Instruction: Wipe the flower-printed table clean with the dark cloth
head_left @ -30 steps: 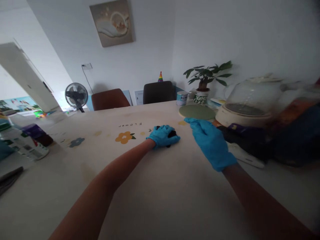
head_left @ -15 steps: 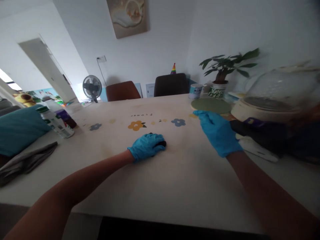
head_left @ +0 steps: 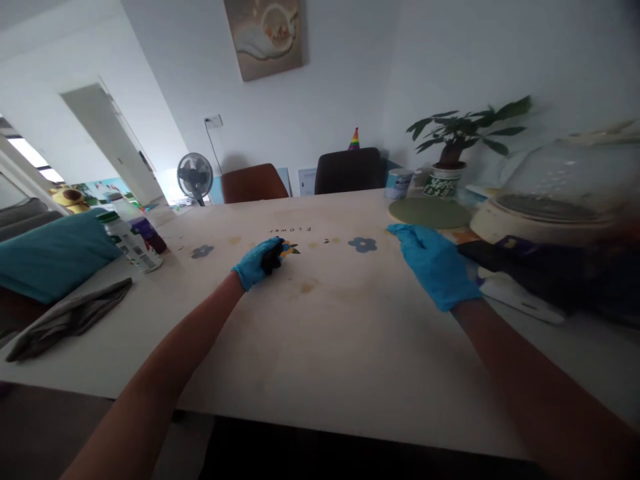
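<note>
My left hand (head_left: 257,263), in a blue glove, is closed round a small black wad (head_left: 273,257) that looks like bunched cloth. It is at the white table (head_left: 320,347), over the printed orange flower (head_left: 289,249), which it partly covers. A brownish stain (head_left: 306,288) shows on the surface just right of it. My right hand (head_left: 434,263), gloved in blue too, is at the table's right side, nearest the round green mat (head_left: 430,212). Its fingers are pressed together and point forward. Whether anything is inside them is hidden.
At the left stand a white bottle with green cap (head_left: 135,247) and a purple-labelled bottle (head_left: 149,235), with a dark grey cloth (head_left: 75,320) nearer. Right lie a black item (head_left: 515,270), a clear-domed appliance (head_left: 545,217), a potted plant (head_left: 445,179) and a can (head_left: 399,183).
My left hand has moved left and away from me with the black wad, from the middle of the table to the orange flower. My right hand stays nearly in place. The view has shifted slightly.
</note>
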Demonstrator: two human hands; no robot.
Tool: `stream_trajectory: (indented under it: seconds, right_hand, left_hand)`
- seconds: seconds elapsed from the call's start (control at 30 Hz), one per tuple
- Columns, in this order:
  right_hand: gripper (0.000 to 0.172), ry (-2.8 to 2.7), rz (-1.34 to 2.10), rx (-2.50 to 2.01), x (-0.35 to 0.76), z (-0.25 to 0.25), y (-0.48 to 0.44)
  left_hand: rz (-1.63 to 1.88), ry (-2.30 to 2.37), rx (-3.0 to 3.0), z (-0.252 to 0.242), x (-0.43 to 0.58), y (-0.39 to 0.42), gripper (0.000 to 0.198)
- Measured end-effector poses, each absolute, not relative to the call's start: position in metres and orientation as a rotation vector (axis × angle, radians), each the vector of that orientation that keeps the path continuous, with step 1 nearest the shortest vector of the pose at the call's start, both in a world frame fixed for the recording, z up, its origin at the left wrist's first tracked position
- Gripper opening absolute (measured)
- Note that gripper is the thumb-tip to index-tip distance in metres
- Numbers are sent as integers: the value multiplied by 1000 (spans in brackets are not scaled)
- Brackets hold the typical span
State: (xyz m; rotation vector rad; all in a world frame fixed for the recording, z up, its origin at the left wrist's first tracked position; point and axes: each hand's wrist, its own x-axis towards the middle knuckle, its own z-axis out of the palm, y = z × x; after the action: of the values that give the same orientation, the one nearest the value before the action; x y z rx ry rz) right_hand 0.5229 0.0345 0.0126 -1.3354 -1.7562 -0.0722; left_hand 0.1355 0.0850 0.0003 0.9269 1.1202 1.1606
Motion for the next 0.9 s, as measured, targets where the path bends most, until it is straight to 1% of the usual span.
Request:
stream_trajectory:
  seconds: [0.1,0.2,0.3,0.4,0.57,0.73,0.9]
  right_hand:
    - [44,-1747,-61,-1326,521,13,33]
    - [42,-1722,-51,-1310,520,13,33]
    - [44,-1697,-47,-1303,521,15,33]
    - [43,-1697,-55,-1302,523,17,31]
    - [42,-1685,-48,-1269,516,23,22]
    - [36,-1665,7,-1204,507,26,15]
    - [36,-1659,17,-1265,508,26,16]
  left_hand:
    - [1164,1215,853,8,134,104,23]
    - [1175,1306,869,15,144,125,19]
    - [1155,1333,908,18,153,142,24]
    - [1136,1369,946,15,157,153,26]
    - [1135,1446,1014,6,168,159,21]
    - [1057,1545,1123,-1,197,162,40]
    - [964,1617,1281,-7,229,166,37]
